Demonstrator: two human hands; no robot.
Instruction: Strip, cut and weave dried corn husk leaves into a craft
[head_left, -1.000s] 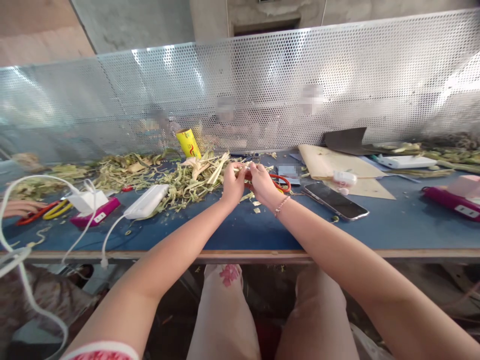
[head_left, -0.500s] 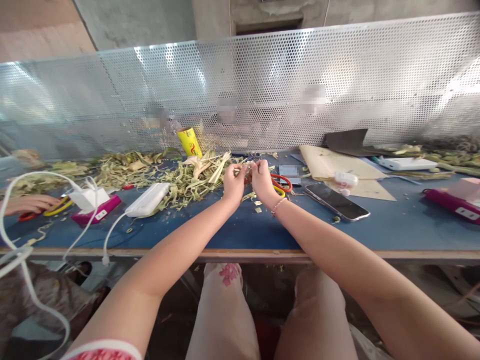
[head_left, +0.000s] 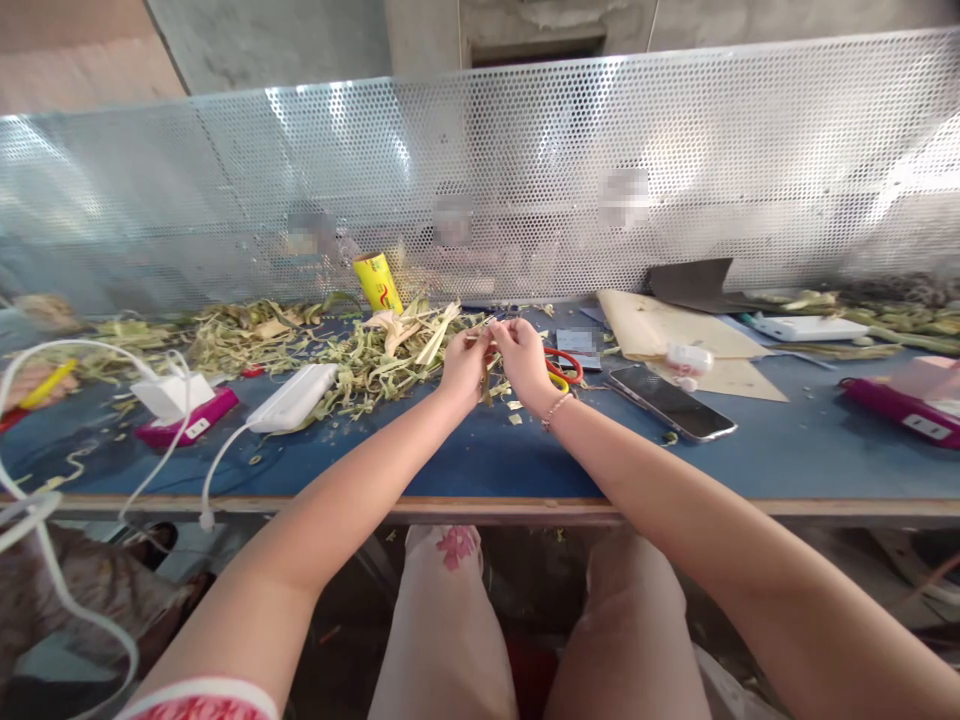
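Over the blue table, my left hand [head_left: 465,362] and my right hand [head_left: 523,360] meet with fingertips pinched. Between them is a small piece of dried plant [head_left: 488,366], mostly hidden by the fingers. To the left lies a heap of dried greenish plant strips [head_left: 367,372], with paler husk-like pieces on top. Red and yellow looped handles [head_left: 568,366], which look like those of scissors, lie just beyond my right hand; their other end is out of sight. Small pale scraps [head_left: 514,412] are scattered below the hands.
A phone [head_left: 671,402], paper sheets [head_left: 679,325] and a small white case [head_left: 690,358] lie right. Left are a white power bank [head_left: 296,398], a magenta power strip [head_left: 187,418] and cables. A yellow tube [head_left: 378,283] stands by a perforated metal screen [head_left: 510,180]. A co-worker's hand [head_left: 26,385] shows far left.
My hands stay close together, with the fingers shifted slightly and more of the plant piece showing below them. At far left, the co-worker's hand has moved left and raised a red-and-yellow tool.
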